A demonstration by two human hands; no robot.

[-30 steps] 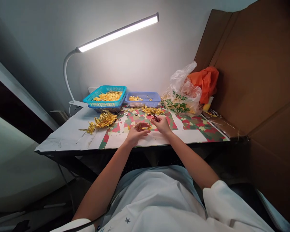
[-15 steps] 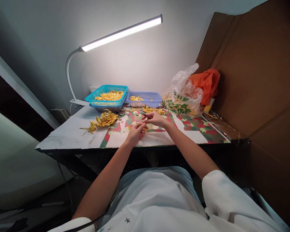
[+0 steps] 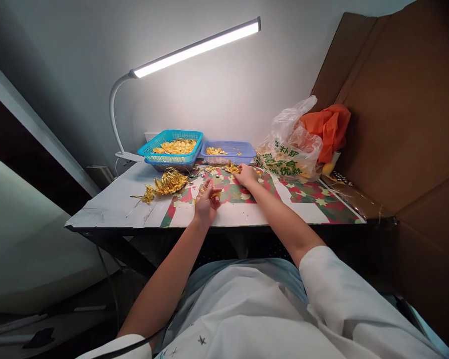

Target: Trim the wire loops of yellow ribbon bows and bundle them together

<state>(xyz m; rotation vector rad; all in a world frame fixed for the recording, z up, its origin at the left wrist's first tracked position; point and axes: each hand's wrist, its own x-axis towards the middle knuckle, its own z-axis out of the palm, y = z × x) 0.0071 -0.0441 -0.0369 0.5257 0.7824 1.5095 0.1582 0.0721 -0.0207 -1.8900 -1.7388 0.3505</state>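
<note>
We have the left hand (image 3: pixel 206 205) over the table's front part, fingers curled around a gold piece (image 3: pixel 215 195) that shows beside the thumb; its shape is too small to read. Right hand (image 3: pixel 249 175) sits further back, fingertips at the gold pile (image 3: pixel 231 168); we can't tell whether they pinch anything. Hands apart. To their left we get a gold cluster (image 3: pixel 171 182) with a smaller gold flower (image 3: pixel 148 194) just beside it, on the table (image 3: pixel 108 204). Behind, we note a teal basket (image 3: pixel 159 158) of gold petals and, just right, a purple basket (image 3: pixel 230 149) holding a few. Printed plastic bag (image 3: pixel 284 154) at right, orange cloth (image 3: pixel 327 130) against it. Lamp (image 3: pixel 196 50) lit above.
</note>
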